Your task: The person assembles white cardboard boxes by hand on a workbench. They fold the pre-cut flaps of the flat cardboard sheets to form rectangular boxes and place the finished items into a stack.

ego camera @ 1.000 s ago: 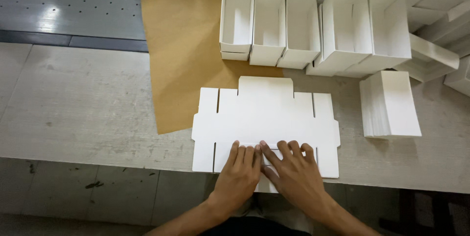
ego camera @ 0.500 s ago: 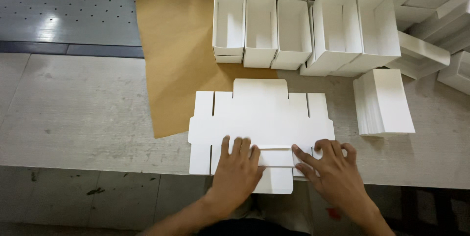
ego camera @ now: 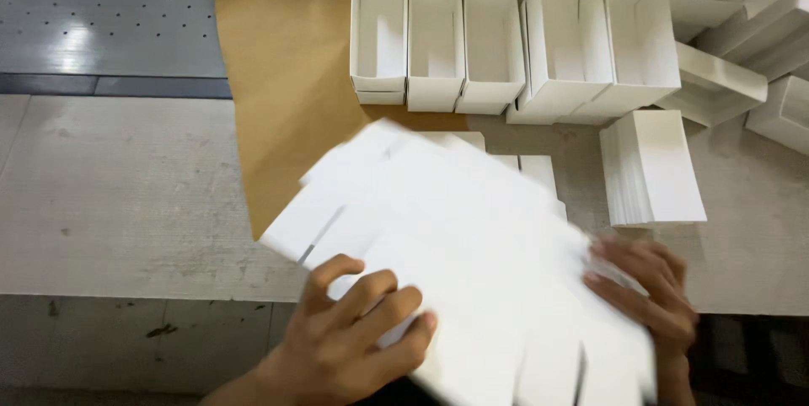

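A flat white die-cut cardboard blank point(ego camera: 455, 237) is lifted and tilted toward me, blurred by motion. My left hand point(ego camera: 354, 330) grips its near left edge, fingers curled over the top. At its right edge, my right hand point(ego camera: 649, 292) holds the sheet with spread fingers. Another white blank point(ego camera: 527, 166) lies partly hidden beneath it on the table.
Rows of folded open white boxes point(ego camera: 472, 35) stand at the back on brown paper point(ego camera: 278, 77). A stack of flat white cards point(ego camera: 653, 166) lies to the right. More white boxes point(ego camera: 742, 61) sit at the far right. A grey perforated board point(ego camera: 101, 27) is at upper left.
The blank lay flat under my pressing hands; both hands have now spread to its sides and lifted it off the table, turning it.
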